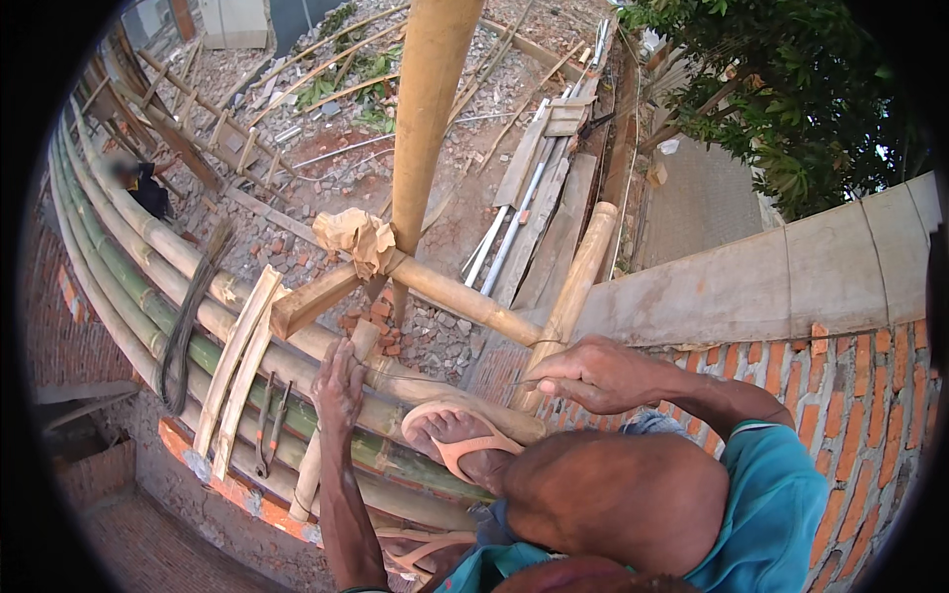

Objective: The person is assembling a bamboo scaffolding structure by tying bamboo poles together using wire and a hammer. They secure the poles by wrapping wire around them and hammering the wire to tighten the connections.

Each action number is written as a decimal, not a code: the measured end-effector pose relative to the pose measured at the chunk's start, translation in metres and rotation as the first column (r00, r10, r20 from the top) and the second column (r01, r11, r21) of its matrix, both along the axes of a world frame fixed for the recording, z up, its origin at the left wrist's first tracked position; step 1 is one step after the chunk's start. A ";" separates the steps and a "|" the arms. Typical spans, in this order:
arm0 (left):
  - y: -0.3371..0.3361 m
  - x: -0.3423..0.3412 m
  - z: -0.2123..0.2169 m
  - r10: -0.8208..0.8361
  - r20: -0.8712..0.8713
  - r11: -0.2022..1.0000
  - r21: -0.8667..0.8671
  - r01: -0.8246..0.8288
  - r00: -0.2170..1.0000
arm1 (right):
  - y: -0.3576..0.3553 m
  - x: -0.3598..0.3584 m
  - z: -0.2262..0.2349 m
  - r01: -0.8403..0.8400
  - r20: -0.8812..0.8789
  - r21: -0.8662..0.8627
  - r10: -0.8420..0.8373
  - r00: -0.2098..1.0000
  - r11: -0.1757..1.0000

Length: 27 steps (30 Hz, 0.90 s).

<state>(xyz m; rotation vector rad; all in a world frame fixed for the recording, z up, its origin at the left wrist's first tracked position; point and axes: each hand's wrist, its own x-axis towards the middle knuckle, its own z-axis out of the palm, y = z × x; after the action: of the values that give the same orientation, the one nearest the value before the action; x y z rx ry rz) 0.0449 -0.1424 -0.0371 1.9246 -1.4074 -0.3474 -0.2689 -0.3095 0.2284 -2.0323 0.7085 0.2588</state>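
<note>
The wire (425,377) is located between the hands, drawn nearly straight above the long poles (297,368). The right hand (593,374) is closed, and the wire is pinched between thumb and bent fingers. The left hand (339,383) is laid over the short pole (309,469) with its fingers partly bent; whether the wire is also gripped there cannot be told.

The work is judged to be partly complete. The rail (465,299) is already set between the upright pole (425,128) and the slanted pole (571,292), and a dark binding is seen where the rail and the slanted pole meet. The wire in hand is not yet finished off as a tie, so winding and tightening appear to be left. The joint at the upright pole is partly masked by crumpled brown paper (353,238), and its binding cannot be fully checked.

The poles are round, smooth bamboo, ringed at the nodes; most are straw-yellow, some green. The timber (314,300) is square-cut, the slats (235,361) flat, pale and rough-edged. Spare wire is gathered in a thin, dark, looped bundle (183,331). The pincers (276,427) are slender, long-handled and metallic
</note>
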 end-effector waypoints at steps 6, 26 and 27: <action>0.000 0.000 0.001 0.005 -0.041 1.000 0.022 -0.004 0.999 | -0.017 -0.015 0.027 -0.150 -0.189 -0.397 0.080 0.979 0.906; 0.009 -0.002 -0.006 0.041 -0.047 0.996 0.080 -0.037 0.998 | 0.002 -0.197 -0.149 -0.058 -0.498 -0.452 -0.198 0.844 0.890; 0.009 -0.002 -0.008 0.046 -0.043 0.997 0.056 -0.044 0.998 | 0.003 -0.204 -0.159 -0.087 -0.481 -0.440 -0.153 0.863 0.894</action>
<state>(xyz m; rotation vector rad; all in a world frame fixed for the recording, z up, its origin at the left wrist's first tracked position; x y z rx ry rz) 0.0425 -0.1337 -0.0450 1.9777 -1.3360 -0.4091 -0.4725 -0.3062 0.0696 -2.4141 1.2231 0.6814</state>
